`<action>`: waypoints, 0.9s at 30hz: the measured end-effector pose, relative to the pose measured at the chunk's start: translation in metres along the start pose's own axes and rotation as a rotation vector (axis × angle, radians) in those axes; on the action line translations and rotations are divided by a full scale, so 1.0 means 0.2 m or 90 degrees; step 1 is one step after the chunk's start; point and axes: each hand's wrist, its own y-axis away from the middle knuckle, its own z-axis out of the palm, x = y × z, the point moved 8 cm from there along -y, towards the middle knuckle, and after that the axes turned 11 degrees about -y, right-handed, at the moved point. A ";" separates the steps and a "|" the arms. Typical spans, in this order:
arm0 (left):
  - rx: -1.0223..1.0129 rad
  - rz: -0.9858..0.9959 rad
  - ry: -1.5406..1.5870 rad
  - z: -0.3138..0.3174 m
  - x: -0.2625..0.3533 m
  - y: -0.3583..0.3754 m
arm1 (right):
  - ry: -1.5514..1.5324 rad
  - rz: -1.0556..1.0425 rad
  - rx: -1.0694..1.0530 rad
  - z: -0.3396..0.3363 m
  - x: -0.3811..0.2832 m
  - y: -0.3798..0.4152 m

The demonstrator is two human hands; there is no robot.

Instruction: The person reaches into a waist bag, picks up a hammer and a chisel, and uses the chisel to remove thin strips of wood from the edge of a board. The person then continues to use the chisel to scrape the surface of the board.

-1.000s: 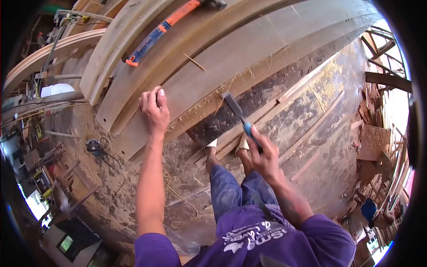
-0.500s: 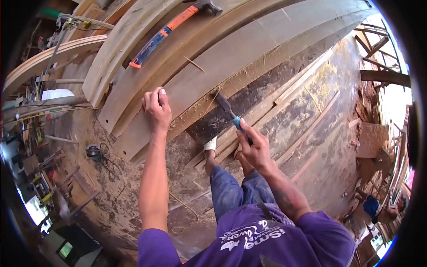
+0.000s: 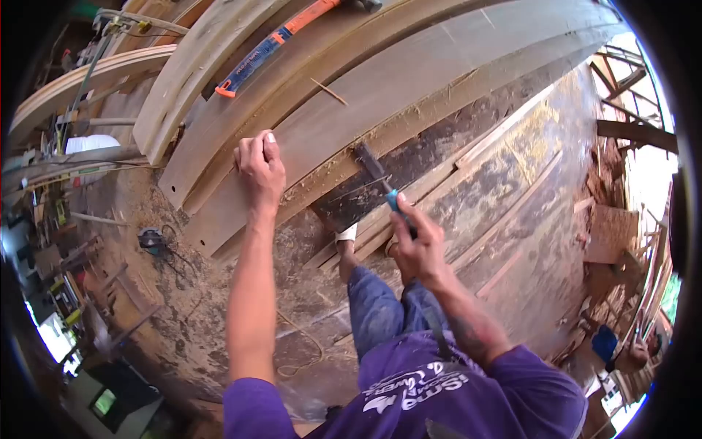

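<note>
My right hand (image 3: 420, 241) is wrapped round the blue handle of a chisel (image 3: 374, 167). The chisel's flat blade points up and left, its tip at the shaving-covered edge of a long curved wooden plank (image 3: 409, 80). A thin sliver of wood (image 3: 358, 189) shows beside the blade. My left hand (image 3: 262, 164) rests near the plank's left end, its fingers curled over the far edge; the fingertips are partly hidden. A loose wood stick (image 3: 329, 91) lies on top of the plank.
An orange and blue hammer (image 3: 267, 51) lies on neighbouring curved boards. Long strips (image 3: 439, 183) rest by my feet. A corded power tool (image 3: 151, 240) sits on the sawdust-covered floor at left. Another person (image 3: 636, 351) is at the far right, near wood scraps (image 3: 610, 234).
The chisel and right hand have shifted slightly, and the sliver at the tip has dropped toward me along the blade. The hammer appears higher in view. My left hand stays on the plank.
</note>
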 end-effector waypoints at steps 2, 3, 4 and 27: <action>-0.028 -0.006 -0.004 0.01 -0.03 0.00 | 0.013 -0.009 -0.027 -0.04 -0.02 0.07; -0.003 0.003 0.001 0.02 -0.03 -0.03 | 0.016 -0.032 -0.041 -0.05 -0.02 0.04; 0.011 0.006 0.004 0.00 -0.02 -0.03 | 0.014 -0.062 -0.037 -0.06 -0.08 0.04; 0.010 -0.008 0.004 0.00 -0.02 0.00 | -0.007 0.049 -0.056 0.01 -0.01 0.09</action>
